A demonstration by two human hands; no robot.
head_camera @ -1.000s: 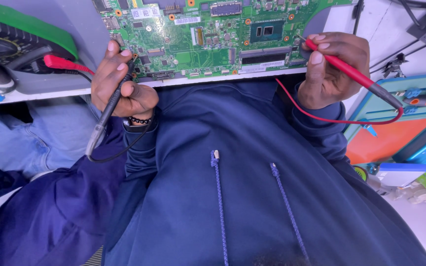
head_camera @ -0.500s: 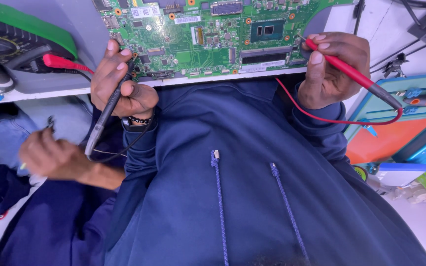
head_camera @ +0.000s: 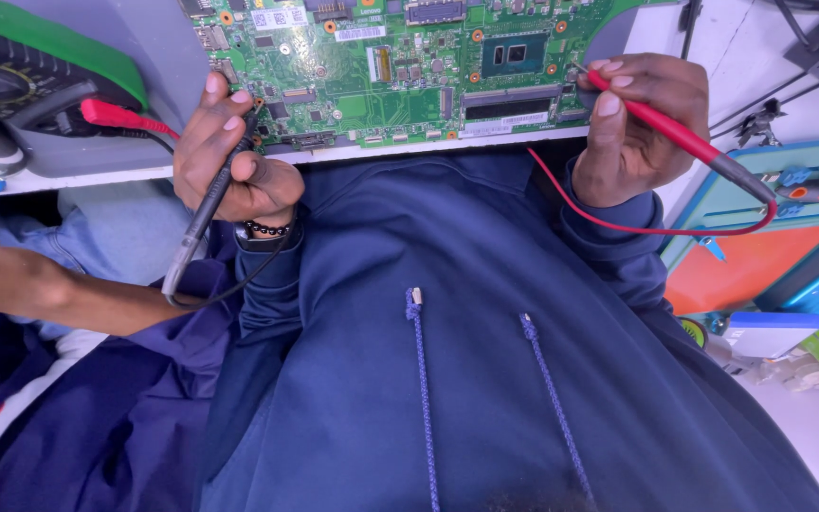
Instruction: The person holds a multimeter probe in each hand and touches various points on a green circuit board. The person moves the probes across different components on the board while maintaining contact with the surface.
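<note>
Probes are meeting a green printed circuit board (head_camera: 400,66) lying on the white tabletop edge (head_camera: 78,177), just above the person's navy hooded top (head_camera: 447,360).

Left hand (head_camera: 239,156) is closing its fingers around a slim black test probe (head_camera: 203,213), tip touching the board's left edge; right hand (head_camera: 639,123) is pinching a red test probe (head_camera: 675,137), tip touching the board's right side near a dark square chip (head_camera: 514,54) and a long black slot (head_camera: 509,104). A red lead (head_camera: 656,228) is looping under the right wrist. A green-cased meter (head_camera: 21,85) with a red plug (head_camera: 111,116) is sitting at left. Another person's forearm (head_camera: 59,289) is reaching in from the left below the black probe; what its hand holds cannot be told.
</note>
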